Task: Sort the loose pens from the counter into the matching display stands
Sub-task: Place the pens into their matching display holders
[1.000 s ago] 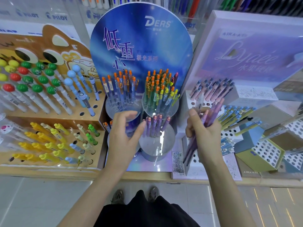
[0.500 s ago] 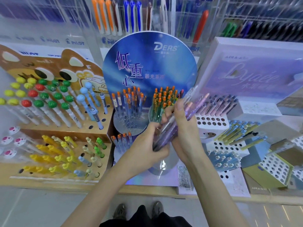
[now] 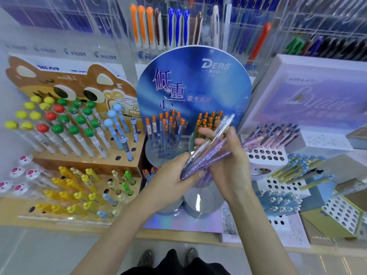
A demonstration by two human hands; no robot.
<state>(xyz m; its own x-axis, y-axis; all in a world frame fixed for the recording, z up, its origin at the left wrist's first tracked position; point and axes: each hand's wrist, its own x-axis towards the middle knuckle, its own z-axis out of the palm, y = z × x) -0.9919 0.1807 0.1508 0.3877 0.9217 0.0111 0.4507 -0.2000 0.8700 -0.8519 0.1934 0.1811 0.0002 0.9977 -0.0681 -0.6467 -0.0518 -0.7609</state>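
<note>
Wooden table [image 3: 178,236] edge carries all the stands. Left: brown bear-faced cardboard stand [image 3: 65,90], ball-topped pens in its holes. Centre: blue round-backed DERS display stand [image 3: 193,82] with orange-capped pens in clear tubs. Right: lilac boxed stand [image 3: 309,100] with white perforated tiers. Both hands meet in front of the blue stand. Right hand [image 3: 230,165] closed around a bundle of translucent purple and clear pens [image 3: 210,153], tips pointing lower left. Left hand [image 3: 174,179] half-curled, fingers pinching the bundle's lower end.
</note>
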